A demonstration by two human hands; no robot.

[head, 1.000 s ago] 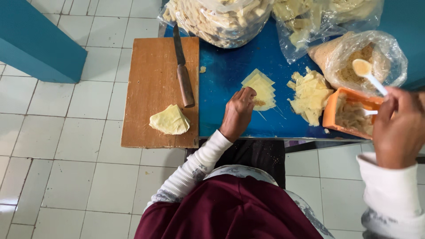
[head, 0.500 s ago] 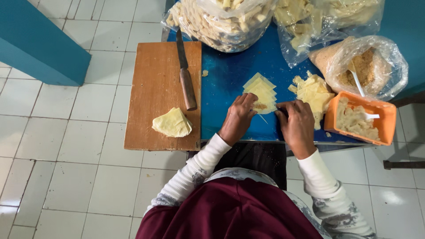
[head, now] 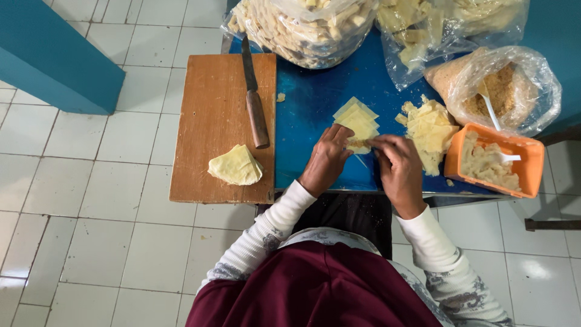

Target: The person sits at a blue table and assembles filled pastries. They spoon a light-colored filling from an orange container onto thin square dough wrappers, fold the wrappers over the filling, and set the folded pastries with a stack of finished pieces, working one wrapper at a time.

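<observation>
Two hands meet over the blue tabletop point(head: 315, 115), working the near end of a small stack of pale yellow wrapper sheets point(head: 358, 123), seen from the head camera looking straight down. Left hand point(head: 325, 161) is curled with its fingertips pinching the near edge of the stack, and right hand point(head: 399, 171) comes in from the other side, fingers also pinched on that same edge, so both are grasping the wrapper right where they touch. The stack itself sits about mid-table, closer to the near edge than the far one.

Just right of it there's a messier heap of wrappers point(head: 428, 130), and past that an orange tub point(head: 494, 161) with filling and a white spoon point(head: 507, 157) in it, near the right near corner. Behind the tub, a clear bag of crumbs point(head: 502, 88) with another white spoon poking out. Along the far edge, big clear bags of pale finished pieces point(head: 302, 24).

On the left side a wooden cutting board point(head: 212, 103) overhangs the table edge, with a wooden-handled knife point(head: 254, 100) lying along its right side and a folded lump of yellow dough point(head: 236, 165) near its near edge.
</observation>
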